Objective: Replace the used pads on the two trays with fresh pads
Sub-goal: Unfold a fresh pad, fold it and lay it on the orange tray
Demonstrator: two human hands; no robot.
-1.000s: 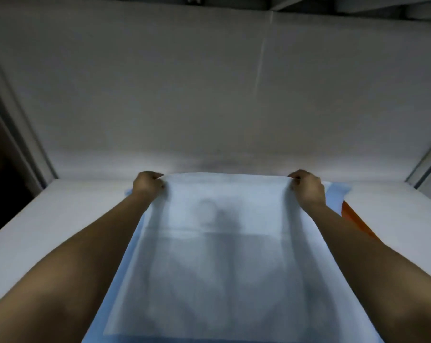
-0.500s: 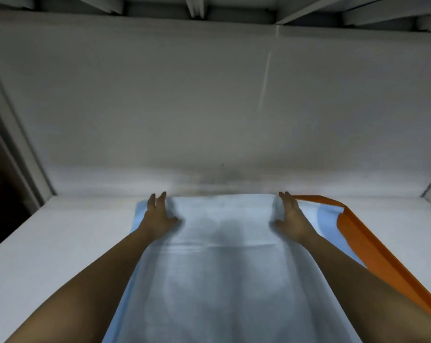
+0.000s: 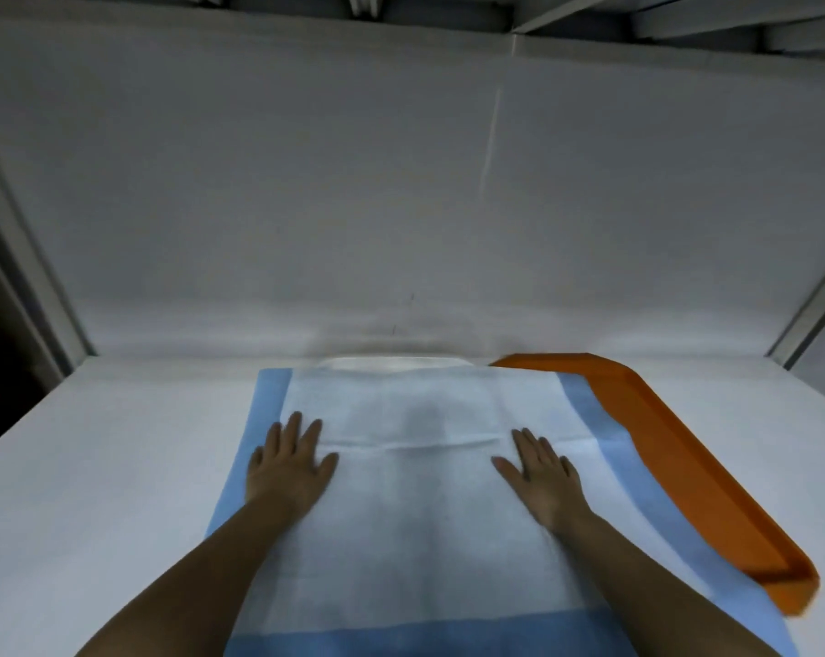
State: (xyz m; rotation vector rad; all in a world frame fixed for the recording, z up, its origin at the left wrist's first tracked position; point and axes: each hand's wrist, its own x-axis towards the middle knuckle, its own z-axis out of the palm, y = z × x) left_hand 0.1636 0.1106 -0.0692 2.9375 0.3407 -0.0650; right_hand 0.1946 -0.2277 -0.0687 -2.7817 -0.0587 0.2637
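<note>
Both hands have slid back toward the body; left hand (image 3: 291, 471) and right hand (image 3: 541, 471) lie spread flat on the pad (image 3: 415, 538) covering the orange tray (image 3: 685, 467). Smoothing outward evenly should seat its far corners.

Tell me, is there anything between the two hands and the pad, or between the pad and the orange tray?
Nothing visible. The left hand and right hand lie flat directly on the blue-edged pad. The pad already covers the orange tray, whose far and right rim shows; what lies under the pad is hidden.
</note>
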